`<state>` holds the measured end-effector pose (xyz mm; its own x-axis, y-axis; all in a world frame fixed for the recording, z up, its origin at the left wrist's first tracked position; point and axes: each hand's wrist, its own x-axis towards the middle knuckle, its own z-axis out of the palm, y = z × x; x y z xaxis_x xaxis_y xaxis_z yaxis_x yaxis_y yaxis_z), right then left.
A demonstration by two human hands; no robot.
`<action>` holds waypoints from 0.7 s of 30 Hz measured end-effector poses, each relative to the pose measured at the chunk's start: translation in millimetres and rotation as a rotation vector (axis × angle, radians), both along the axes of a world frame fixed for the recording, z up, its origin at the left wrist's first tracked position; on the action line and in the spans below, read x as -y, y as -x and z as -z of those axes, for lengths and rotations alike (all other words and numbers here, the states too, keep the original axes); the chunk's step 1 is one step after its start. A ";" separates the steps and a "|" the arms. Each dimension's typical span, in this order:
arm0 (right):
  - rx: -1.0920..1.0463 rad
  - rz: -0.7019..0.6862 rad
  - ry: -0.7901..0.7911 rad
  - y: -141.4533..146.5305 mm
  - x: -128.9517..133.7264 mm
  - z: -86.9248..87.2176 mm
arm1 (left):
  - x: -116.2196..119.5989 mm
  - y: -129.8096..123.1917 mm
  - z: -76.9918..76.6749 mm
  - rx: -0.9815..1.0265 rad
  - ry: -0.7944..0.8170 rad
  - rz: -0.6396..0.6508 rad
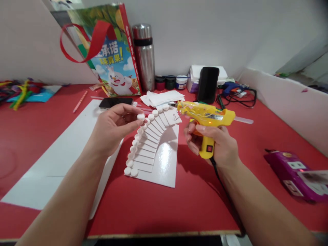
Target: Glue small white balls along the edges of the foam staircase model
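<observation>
Between thumb and fingertips, my left hand [115, 126] pinches a small white disc [140, 117], held just above the outer edge of a white model staircase [148, 147]. The curved steps fan upward from a glossy white base sheet [167, 167], and similar white discs line their outer side. My right hand [215, 140] grips a yellow hot glue gun [208, 114] by its handle, fingers around the orange trigger. Its nozzle points left, close to the top step. A clear glue stick [244, 120] sticks out of its back, and a black cord hangs below.
White boards [61, 153] lie at left, with a phone [115, 102] at their far end. Behind stand a gift bag [112, 58], a steel flask [145, 56], paint jars [170, 82] and an upright black phone [208, 84]. A purple power strip [294, 174] sits at right.
</observation>
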<state>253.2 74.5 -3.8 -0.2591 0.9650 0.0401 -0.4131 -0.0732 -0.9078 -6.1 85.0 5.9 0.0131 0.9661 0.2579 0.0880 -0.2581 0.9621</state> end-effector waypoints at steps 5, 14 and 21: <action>0.035 -0.088 0.010 0.5 2.7 1.7 | 6.9 -7.7 7.4 0.023 -0.016 0.106; 0.045 -0.183 0.008 -2.1 4.1 4.7 | 8.9 -13.9 11.2 0.227 0.108 0.178; 0.067 -0.179 0.027 -1.8 4.5 4.1 | 7.0 -16.1 11.9 0.307 0.166 0.148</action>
